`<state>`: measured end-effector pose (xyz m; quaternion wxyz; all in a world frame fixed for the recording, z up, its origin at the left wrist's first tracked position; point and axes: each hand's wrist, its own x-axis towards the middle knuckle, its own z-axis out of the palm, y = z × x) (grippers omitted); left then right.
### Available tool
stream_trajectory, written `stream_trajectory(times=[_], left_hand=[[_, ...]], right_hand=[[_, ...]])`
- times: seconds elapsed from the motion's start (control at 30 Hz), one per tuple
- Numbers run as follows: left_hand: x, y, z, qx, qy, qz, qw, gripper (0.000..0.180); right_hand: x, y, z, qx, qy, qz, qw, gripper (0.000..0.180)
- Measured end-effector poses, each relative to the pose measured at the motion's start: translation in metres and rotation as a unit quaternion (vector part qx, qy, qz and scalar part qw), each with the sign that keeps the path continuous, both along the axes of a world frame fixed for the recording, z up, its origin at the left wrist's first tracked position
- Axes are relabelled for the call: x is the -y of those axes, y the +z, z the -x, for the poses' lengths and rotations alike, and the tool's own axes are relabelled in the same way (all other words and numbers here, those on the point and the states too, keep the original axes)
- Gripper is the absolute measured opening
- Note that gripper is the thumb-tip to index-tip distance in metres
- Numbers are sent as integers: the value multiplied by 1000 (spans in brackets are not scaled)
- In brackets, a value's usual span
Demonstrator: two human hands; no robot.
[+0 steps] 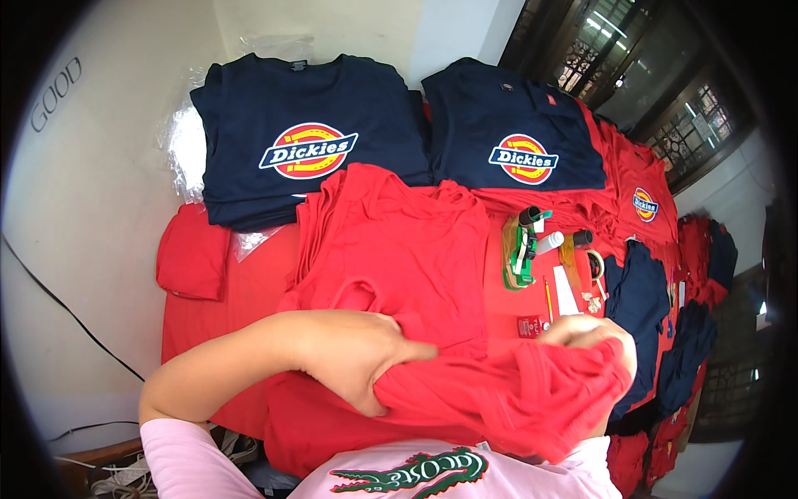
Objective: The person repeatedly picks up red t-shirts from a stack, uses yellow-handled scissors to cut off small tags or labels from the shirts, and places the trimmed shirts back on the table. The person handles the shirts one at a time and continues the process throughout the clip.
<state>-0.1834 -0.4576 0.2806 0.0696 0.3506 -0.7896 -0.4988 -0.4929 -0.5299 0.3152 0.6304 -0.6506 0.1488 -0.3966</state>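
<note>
A bunched red shirt [499, 395] is stretched between my two hands, close in front of my chest. My left hand [357, 358] grips its left end, thumb and fingers closed round the cloth. At the other end, my right hand [594, 337] is closed on a fold that partly covers its fingers. Just beyond the held shirt lies a stack of red shirts [407, 258], its upper layers loosely spread. The held cloth hangs over the near edge of that stack, and where one ends and the other begins is hard to see.
Dark navy shirt stacks with printed logos lie at the back, one left [241, 166] and one right [465, 141]. A folded red garment [193, 254] sits far left. Right of the stack are a green tape dispenser [519, 258], a white bottle [549, 242], a pencil [549, 299] and navy garments [640, 291].
</note>
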Motion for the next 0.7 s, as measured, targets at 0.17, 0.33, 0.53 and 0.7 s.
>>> stream_trajectory(times=[0.17, 0.33, 0.53, 0.7], left_hand=[[-4, 3, -23, 192, -39, 178, 964, 47], [57, 22, -58, 368, 104, 284, 879, 32], [167, -76, -99, 384, 275, 324, 820, 73], [184, -124, -67, 353, 252, 274, 859, 113]], right_hand=[[2, -15, 26, 17, -131, 16, 991, 34], [91, -42, -9, -177, -266, 67, 945, 41], [246, -196, -57, -479, -228, 106, 841, 77], [265, -227, -86, -403, -136, 31, 905, 99]])
